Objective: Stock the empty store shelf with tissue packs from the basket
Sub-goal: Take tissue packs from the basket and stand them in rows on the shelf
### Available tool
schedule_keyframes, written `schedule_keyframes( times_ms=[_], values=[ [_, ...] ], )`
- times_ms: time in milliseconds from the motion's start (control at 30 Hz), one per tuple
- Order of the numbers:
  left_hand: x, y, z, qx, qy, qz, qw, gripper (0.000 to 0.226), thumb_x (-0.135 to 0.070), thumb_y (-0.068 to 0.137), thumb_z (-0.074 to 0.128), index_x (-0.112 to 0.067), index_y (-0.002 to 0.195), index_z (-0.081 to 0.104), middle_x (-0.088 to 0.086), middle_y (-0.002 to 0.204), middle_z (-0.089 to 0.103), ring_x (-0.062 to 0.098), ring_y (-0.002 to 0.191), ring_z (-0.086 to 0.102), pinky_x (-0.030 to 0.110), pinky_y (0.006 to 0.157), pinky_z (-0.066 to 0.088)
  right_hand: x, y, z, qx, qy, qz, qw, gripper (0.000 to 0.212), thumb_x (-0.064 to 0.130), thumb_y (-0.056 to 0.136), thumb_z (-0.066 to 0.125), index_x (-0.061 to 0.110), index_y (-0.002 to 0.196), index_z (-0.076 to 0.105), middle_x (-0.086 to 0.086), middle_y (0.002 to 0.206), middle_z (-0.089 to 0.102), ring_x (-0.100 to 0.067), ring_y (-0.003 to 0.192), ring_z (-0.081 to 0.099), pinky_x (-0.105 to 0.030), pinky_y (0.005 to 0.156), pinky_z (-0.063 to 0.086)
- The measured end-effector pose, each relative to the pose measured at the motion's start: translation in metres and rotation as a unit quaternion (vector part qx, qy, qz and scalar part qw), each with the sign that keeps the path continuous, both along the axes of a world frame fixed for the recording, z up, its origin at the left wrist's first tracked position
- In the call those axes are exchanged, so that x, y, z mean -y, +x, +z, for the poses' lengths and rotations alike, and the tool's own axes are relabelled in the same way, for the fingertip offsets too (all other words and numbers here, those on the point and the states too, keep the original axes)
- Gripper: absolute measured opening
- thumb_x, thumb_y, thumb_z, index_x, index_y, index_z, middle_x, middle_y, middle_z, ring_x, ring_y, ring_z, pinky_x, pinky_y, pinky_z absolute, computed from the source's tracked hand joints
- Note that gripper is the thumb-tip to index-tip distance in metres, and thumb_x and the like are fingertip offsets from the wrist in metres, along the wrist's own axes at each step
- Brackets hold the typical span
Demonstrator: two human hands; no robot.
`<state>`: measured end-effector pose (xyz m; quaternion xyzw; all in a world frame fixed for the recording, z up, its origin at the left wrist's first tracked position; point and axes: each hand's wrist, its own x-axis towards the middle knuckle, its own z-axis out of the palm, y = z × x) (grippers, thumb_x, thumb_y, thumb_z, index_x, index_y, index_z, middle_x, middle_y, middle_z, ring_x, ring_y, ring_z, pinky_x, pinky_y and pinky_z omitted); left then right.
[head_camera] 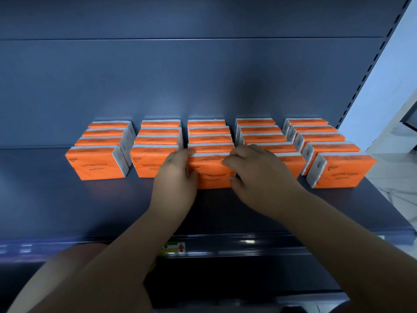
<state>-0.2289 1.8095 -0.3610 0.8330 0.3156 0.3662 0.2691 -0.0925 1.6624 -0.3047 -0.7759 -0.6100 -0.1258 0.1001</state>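
Orange "COTTON TISSUE" packs stand in several rows running front to back on the dark blue shelf [67, 206]. The front pack of the middle row [212, 175] stands upright between my two hands. My left hand [176, 175] grips its left end, fingers curled round the edge. My right hand [259, 175] holds its right end, with fingers over the top and the thumb on the front face. The basket is not in view.
The leftmost row's front pack [94, 163] and the rightmost row's front pack [343, 170] flank the work area. Behind the rows is the shelf's back panel [203, 75]. A slotted upright [370, 64] bounds the right side. A price label [174, 247] sits on the front rail.
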Motion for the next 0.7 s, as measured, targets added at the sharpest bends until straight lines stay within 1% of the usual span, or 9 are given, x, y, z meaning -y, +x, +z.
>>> schedule_keyframes(
  times_ms=[133,200,300,400,467,533,600,633,700],
  values=[
    [0.006,0.001,0.003,-0.004,-0.014,0.006,1.000,0.053,0.004,0.088,0.067,-0.013,0.138,0.059,0.004,0.132,0.060,0.013,0.117,0.052,0.010,0.087,0.031,0.000,-0.003,0.002,-0.011,0.007,-0.016,1.000,0.036,0.032,0.098,0.057,0.024,0.132,0.057,0.004,0.127,0.059,-0.017,0.115,0.056,-0.038,0.098,0.049],
    [0.009,-0.001,0.005,-0.009,0.000,0.004,1.000,0.052,-0.001,0.089,0.067,-0.013,0.138,0.057,0.005,0.131,0.059,0.011,0.113,0.050,0.010,0.082,0.029,0.000,-0.007,0.001,-0.006,0.015,-0.022,1.000,0.037,0.031,0.096,0.059,0.021,0.132,0.058,0.001,0.127,0.061,-0.020,0.117,0.056,-0.038,0.101,0.048],
    [0.017,-0.008,0.016,-0.017,0.053,-0.006,0.998,0.044,-0.015,0.096,0.066,-0.012,0.139,0.055,0.007,0.126,0.060,0.005,0.102,0.046,0.014,0.076,0.029,-0.002,-0.010,-0.002,0.004,0.055,-0.035,0.998,0.039,0.027,0.094,0.062,0.015,0.131,0.061,-0.004,0.127,0.064,-0.025,0.124,0.055,-0.041,0.116,0.037],
    [0.026,-0.020,0.031,0.010,0.094,-0.020,0.995,0.044,-0.018,0.100,0.064,-0.011,0.143,0.055,0.004,0.132,0.061,0.008,0.112,0.052,0.015,0.085,0.035,-0.006,-0.019,0.000,-0.021,0.111,-0.027,0.993,0.039,0.028,0.096,0.057,0.013,0.131,0.062,-0.007,0.128,0.064,-0.027,0.127,0.054,-0.042,0.119,0.033],
    [0.027,-0.029,0.036,0.018,0.113,-0.012,0.993,0.039,-0.016,0.098,0.065,-0.011,0.136,0.058,0.003,0.129,0.062,0.010,0.113,0.053,0.013,0.084,0.033,-0.010,-0.029,0.003,-0.036,0.136,-0.026,0.990,0.038,0.032,0.098,0.053,0.012,0.130,0.061,-0.008,0.129,0.063,-0.028,0.129,0.052,-0.040,0.117,0.033],
    [0.025,-0.035,0.036,-0.002,0.119,0.003,0.993,0.030,-0.018,0.098,0.066,-0.011,0.127,0.061,0.002,0.125,0.063,0.016,0.115,0.055,0.014,0.083,0.032,-0.015,-0.041,0.006,-0.044,0.156,-0.027,0.986,0.042,0.035,0.100,0.048,0.012,0.133,0.060,-0.008,0.133,0.062,-0.030,0.134,0.050,-0.043,0.121,0.032],
    [0.019,-0.040,0.036,-0.024,0.115,0.017,0.993,0.027,-0.024,0.100,0.064,-0.009,0.123,0.063,0.003,0.126,0.063,0.022,0.117,0.057,0.019,0.085,0.036,-0.021,-0.054,0.010,-0.066,0.180,-0.023,0.981,0.045,0.037,0.100,0.045,0.012,0.134,0.060,-0.008,0.133,0.062,-0.031,0.134,0.050,-0.047,0.118,0.036],
    [0.016,-0.042,0.037,-0.034,0.114,0.022,0.993,0.030,-0.027,0.101,0.062,-0.009,0.124,0.063,0.004,0.130,0.063,0.024,0.121,0.057,0.023,0.090,0.040,-0.024,-0.061,0.013,-0.078,0.193,-0.017,0.978,0.045,0.037,0.100,0.045,0.012,0.134,0.060,-0.008,0.132,0.063,-0.031,0.133,0.051,-0.047,0.115,0.038],
    [0.013,-0.050,0.042,-0.050,0.121,0.029,0.991,0.041,-0.036,0.100,0.056,-0.008,0.129,0.063,0.009,0.140,0.060,0.029,0.131,0.055,0.035,0.104,0.045,-0.029,-0.075,0.017,-0.083,0.219,-0.010,0.972,0.044,0.036,0.101,0.048,0.011,0.134,0.062,-0.008,0.129,0.065,-0.030,0.129,0.053,-0.040,0.112,0.035]
  ],
)
